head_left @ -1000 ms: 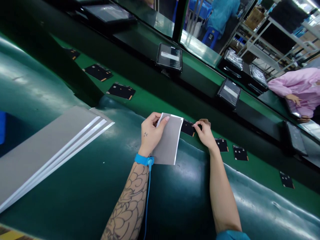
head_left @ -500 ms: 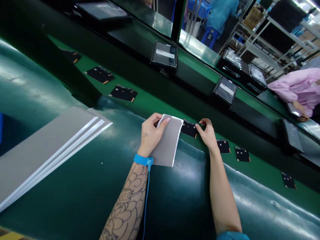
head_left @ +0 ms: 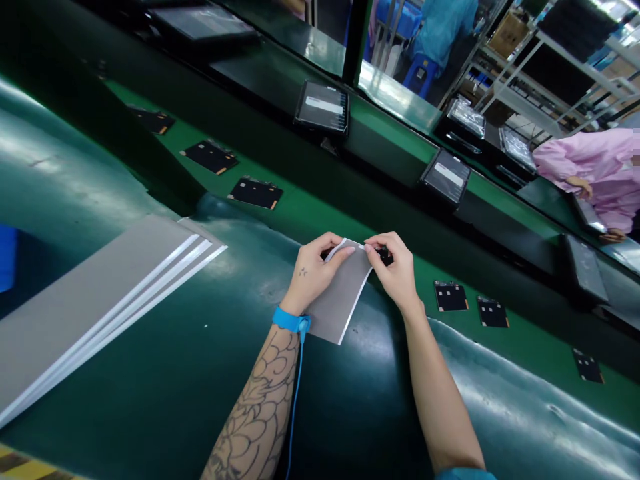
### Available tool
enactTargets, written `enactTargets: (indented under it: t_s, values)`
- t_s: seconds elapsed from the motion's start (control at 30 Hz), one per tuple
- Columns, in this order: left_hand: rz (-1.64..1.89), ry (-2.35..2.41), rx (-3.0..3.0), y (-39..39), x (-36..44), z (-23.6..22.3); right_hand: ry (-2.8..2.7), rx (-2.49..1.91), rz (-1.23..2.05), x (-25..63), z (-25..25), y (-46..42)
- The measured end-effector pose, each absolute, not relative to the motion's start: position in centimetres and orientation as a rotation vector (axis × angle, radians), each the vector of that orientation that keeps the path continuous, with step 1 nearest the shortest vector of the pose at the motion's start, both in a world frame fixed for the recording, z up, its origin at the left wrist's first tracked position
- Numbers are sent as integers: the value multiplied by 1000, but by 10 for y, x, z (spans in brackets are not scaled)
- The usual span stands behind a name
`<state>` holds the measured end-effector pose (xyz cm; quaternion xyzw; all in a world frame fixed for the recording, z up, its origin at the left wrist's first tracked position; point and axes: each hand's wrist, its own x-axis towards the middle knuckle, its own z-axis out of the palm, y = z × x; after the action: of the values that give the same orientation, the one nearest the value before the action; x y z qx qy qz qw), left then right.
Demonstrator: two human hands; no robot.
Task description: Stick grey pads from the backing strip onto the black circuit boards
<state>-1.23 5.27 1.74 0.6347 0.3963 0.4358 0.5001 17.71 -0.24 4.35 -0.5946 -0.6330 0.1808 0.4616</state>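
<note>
A thin, limp grey sheet (head_left: 340, 300) (light and easily creased; I'd take it by its edges) sits above the dark green mat (head_left: 375, 400), the left hand (head_left: 313, 270) and right hand (head_left: 395, 270) pinching its top edge, fingers clamped, beside a black circuit board (head_left: 386, 259).

Green conveyor belt (head_left: 320, 217) w/ black rectangular boards, orange edge tabs (head_left: 255, 193), in diagonal row; dark-green curved mat (head_left: 150, 373) w/ stacked grey sheets (head_left: 100, 300).
</note>
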Motion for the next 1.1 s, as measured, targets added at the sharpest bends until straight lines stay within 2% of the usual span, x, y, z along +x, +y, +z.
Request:
enactTargets:
  t_s: [0.3, 0.77, 0.9, 1.1]
  values:
    - [1027, 945, 1585, 52, -10, 15, -1632, -1450, 407, 176, 39, -2]
    - [1022, 933, 1624, 51, -8, 12, -1567, -1487, 517, 183, 34, -1]
    - [1044, 961, 1572, 51, -10, 15, -1390, -1544, 466, 207, 37, -4]
    - [1024, 974, 1566, 51, -12, 17, -1368, -1739, 660, 263, 36, -21]
